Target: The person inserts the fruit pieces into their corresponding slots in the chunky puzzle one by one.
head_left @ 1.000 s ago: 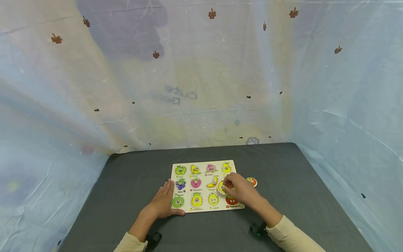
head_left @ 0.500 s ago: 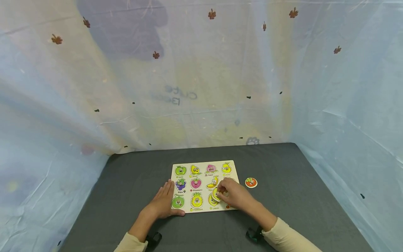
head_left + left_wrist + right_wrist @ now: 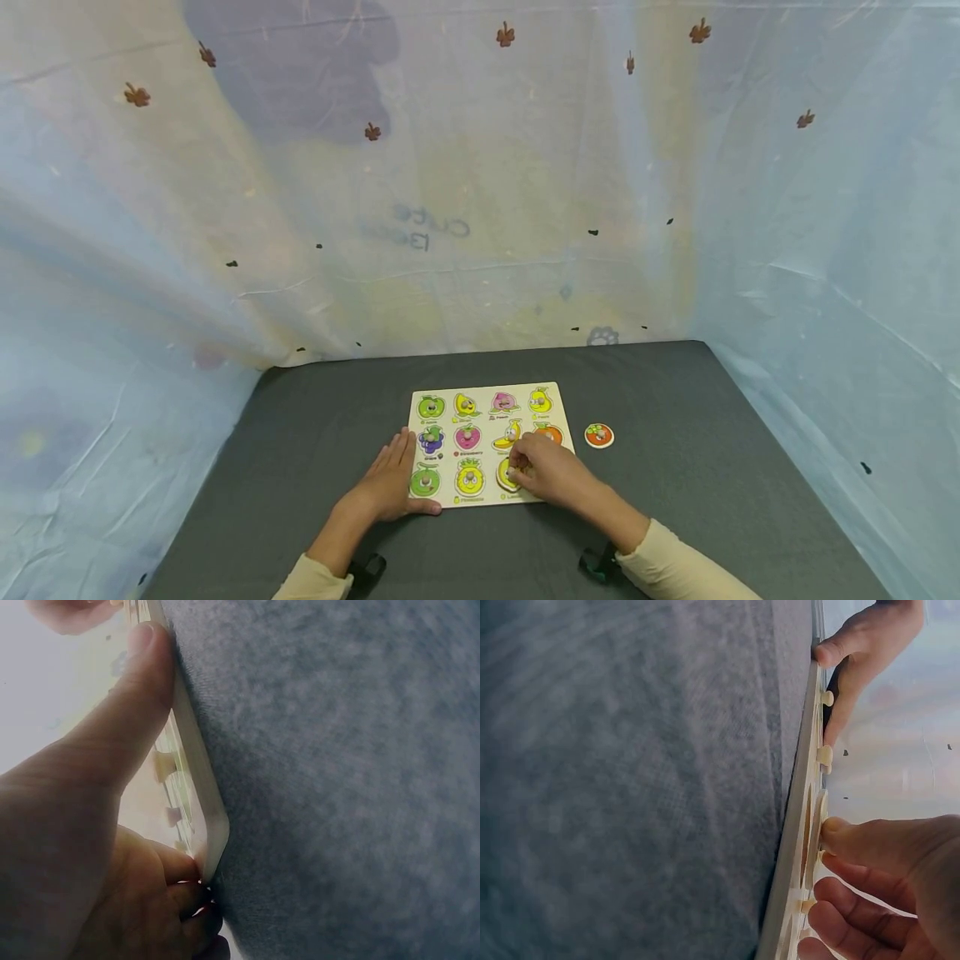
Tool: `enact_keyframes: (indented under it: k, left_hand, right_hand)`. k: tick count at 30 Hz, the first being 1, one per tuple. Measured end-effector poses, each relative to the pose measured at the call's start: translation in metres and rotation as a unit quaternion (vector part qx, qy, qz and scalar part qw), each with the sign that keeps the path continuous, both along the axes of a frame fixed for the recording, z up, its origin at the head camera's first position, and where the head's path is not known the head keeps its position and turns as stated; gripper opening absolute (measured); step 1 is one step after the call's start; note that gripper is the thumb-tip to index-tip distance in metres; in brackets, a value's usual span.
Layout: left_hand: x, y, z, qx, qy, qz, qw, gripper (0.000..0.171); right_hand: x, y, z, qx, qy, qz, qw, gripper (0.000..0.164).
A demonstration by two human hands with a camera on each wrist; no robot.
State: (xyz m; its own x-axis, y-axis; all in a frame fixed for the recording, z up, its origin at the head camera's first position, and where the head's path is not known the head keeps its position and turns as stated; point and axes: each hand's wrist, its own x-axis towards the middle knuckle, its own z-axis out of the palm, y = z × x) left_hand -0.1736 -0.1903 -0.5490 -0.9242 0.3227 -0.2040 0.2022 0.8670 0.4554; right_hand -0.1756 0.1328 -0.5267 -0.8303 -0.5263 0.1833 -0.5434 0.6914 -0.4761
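A pale wooden fruit puzzle board [image 3: 486,450] lies on the table with rows of knobbed pieces. My left hand [image 3: 387,479] rests against its left edge, fingers straight, with the thumb along the front edge near the corner. With thumb and fingertips, my right hand [image 3: 553,471] pinches the knob of a round yellow lemon puzzle piece [image 3: 506,477] over the front row. In the right wrist view this lemon piece [image 3: 819,832] sits close over the board's face, slightly raised at the recess. The right hand hides the board's front right corner.
A loose red-orange fruit piece [image 3: 599,435] lies on the table to the right of the board. The dark grey tabletop [image 3: 675,500] is backed by a pale printed sheet [image 3: 480,208], which also hangs at both sides.
My right hand has moved left and toward me with the lemon piece, from beside the banana to the lemon spot, uncovering the orange. The left hand has stayed still.
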Motion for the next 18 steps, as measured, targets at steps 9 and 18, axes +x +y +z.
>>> enact_keyframes:
  k: [9, 18]
  left_hand:
    - [0.006, 0.006, 0.018, -0.029, -0.012, 0.000, 0.9995, 0.137]
    - [0.002, 0.001, 0.007, -0.008, -0.014, -0.003, 0.9999, 0.143]
  right_hand:
    - [0.000, -0.002, -0.002, 0.007, -0.004, -0.001, 1.000, 0.016]
    - [-0.001, -0.003, -0.003, 0.010, -0.007, -0.004, 1.000, 0.017]
